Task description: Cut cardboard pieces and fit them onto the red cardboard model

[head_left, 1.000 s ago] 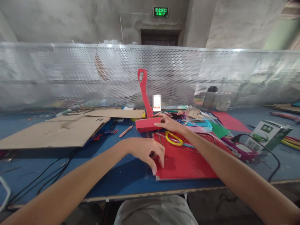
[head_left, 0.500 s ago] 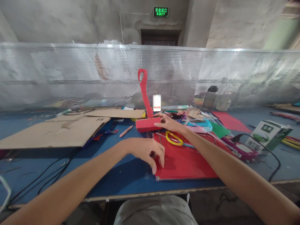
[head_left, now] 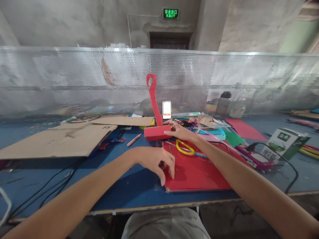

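A red paper model (head_left: 156, 131) stands on the blue table (head_left: 74, 179): a flat box base with a tall curved strip rising from it. My right hand (head_left: 178, 130) reaches forward and grips the right end of that base with its fingers. My left hand (head_left: 156, 161) rests nearer to me, fingers spread and bent down, tips pressing the left edge of a stack of red paper sheets (head_left: 199, 172). Yellow-handled scissors (head_left: 184, 146) lie on the red sheets between my two hands.
Flat cardboard (head_left: 59, 139) lies at the left. A phone (head_left: 166, 110) stands behind the model. Coloured paper scraps (head_left: 216, 132), a dark bottle (head_left: 222, 103), a green-white carton (head_left: 286, 141) and a purple glue gun (head_left: 254, 157) with black cable crowd the right. A perforated metal screen (head_left: 74, 79) closes the back.
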`<state>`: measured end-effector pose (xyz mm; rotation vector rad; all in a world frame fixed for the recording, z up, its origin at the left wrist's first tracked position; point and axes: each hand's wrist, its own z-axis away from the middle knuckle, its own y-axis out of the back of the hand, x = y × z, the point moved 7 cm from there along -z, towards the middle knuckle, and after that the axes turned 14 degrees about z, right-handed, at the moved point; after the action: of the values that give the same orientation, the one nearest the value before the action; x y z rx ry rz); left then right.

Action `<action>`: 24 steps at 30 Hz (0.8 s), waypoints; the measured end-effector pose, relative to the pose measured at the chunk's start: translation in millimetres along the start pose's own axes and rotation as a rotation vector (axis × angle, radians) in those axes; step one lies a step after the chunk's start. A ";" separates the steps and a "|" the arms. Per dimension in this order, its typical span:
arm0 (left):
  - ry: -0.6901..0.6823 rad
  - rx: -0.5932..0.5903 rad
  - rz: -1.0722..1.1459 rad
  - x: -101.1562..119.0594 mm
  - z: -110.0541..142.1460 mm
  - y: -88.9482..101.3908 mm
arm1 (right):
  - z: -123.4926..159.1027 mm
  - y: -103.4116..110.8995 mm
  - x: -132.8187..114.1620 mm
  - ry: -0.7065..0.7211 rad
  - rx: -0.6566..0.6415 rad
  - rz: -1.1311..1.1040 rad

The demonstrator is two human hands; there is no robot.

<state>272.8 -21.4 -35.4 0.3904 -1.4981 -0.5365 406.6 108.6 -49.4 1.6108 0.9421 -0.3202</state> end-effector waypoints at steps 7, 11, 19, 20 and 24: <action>-0.012 0.015 0.039 -1.9 -0.4 1.0 | 1.4 -0.1 -2.5 -0.002 -0.011 0.000; 0.004 0.004 0.063 -6.0 -0.2 1.1 | 2.7 1.1 -5.9 0.004 -0.006 -0.020; 0.034 -0.005 0.105 -10.3 -0.3 2.0 | 4.6 2.9 -10.7 0.001 -0.004 -0.008; 0.039 -0.007 0.109 -10.9 -0.3 2.2 | 4.6 3.0 -10.7 -0.002 -0.002 -0.006; 0.039 -0.012 0.117 -11.3 -0.4 2.7 | 4.6 3.3 -10.9 -0.002 0.004 0.000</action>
<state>273.5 -12.8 -43.3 0.3007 -1.4698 -0.4425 403.3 100.1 -41.1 1.6135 0.9402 -0.3235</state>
